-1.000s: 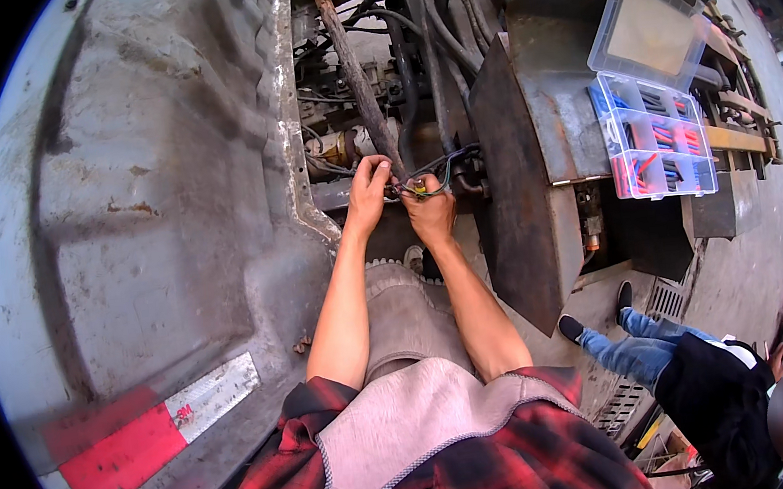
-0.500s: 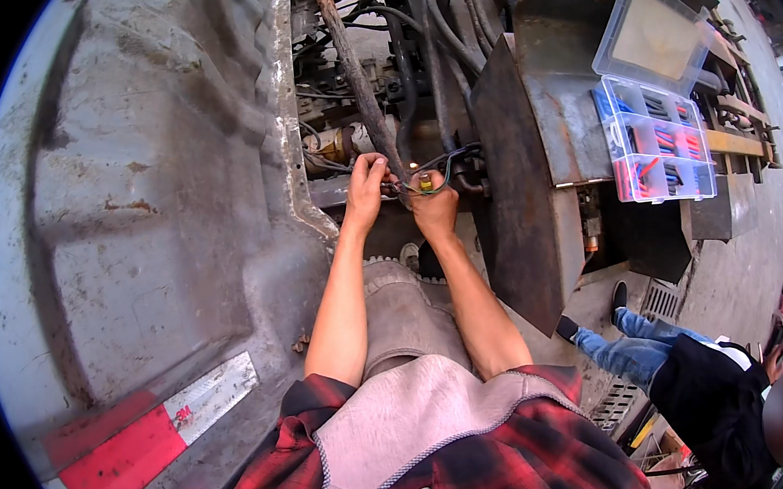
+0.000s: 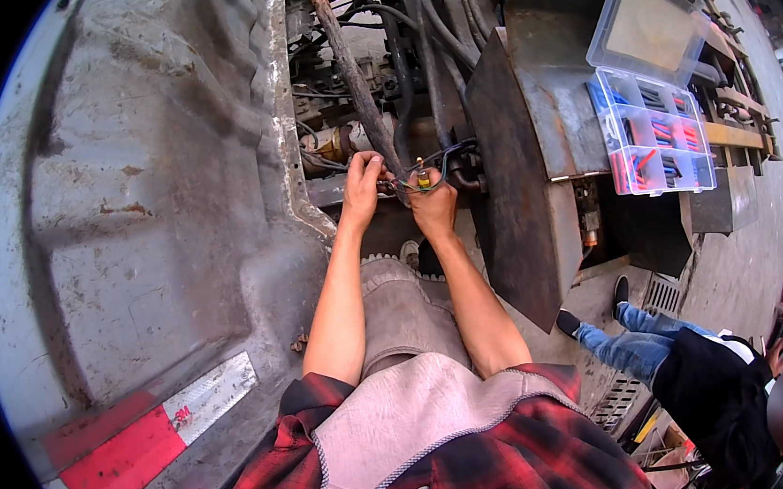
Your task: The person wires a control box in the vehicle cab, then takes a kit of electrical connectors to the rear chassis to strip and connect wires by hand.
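Observation:
My left hand is closed in a pinch on thin electrical wires, which run off to the right among the hoses. Beside it, my right hand is closed around a small yellow lighter, held upright just below the wires. A small orange-yellow spot shows above the lighter; whether it is a flame I cannot tell. Fingers hide part of the wires and most of the lighter's body. Just behind both hands slants a rusty rod.
A grey, dented panel fills the left. To the right stands a dark steel plate. An open, clear compartment box of red, blue and black tubing pieces rests on a metal housing. Another person is at lower right.
The bright spot above the lighter has shifted slightly right and looks dimmer. Both hands keep their grip in nearly the same place. The view has shifted slightly.

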Demonstrator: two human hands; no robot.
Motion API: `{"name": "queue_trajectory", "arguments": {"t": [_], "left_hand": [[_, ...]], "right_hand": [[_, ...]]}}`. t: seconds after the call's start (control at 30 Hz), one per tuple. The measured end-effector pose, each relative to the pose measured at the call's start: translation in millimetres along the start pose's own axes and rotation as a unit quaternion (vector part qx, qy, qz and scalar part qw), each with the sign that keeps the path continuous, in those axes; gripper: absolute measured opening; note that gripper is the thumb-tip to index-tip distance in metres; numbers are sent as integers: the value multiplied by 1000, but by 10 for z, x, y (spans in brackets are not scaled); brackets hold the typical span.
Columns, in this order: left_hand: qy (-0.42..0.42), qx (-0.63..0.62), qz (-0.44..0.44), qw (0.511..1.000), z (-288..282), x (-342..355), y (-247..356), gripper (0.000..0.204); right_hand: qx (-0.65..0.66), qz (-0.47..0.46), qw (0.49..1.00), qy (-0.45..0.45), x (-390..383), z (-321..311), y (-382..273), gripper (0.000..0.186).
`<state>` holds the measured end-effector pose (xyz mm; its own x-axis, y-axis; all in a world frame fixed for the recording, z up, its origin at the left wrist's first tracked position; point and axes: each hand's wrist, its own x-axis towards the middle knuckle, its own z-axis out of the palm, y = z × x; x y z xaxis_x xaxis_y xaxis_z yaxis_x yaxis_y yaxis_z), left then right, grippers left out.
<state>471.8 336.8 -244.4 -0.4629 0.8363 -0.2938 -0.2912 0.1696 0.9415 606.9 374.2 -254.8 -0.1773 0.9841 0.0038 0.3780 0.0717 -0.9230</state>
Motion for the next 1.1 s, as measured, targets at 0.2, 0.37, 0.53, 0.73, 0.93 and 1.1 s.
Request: {"name": "queue_trajectory", "arguments": {"t": [0.2,0.37,0.53,0.73,0.93,1.1], "left_hand": [[-11,7,-6,1000,-37,1,-16,21],[-10,0,-7,1000,-28,-1,-6,21],[-12,-1,-5,1000,-34,2,-18,21],[-10,-1,-8,1000,-36,-4,-10,21],[-10,8,-15,1000,-30,-16,8,21],[-7,14,-2,1000,5,-32,28,21]], "right_hand": [[-86,-50,995,-13,-24,9,37,21],[-108,-73,991,-33,-1,-13,71,22],[-129,-67,988,-49,4,-19,87,23],[-120,-73,989,-47,-12,-35,51,24],[-37,-21,999,-3,6,-26,50,22],[26,10,999,38,18,7,-13,19]]}}
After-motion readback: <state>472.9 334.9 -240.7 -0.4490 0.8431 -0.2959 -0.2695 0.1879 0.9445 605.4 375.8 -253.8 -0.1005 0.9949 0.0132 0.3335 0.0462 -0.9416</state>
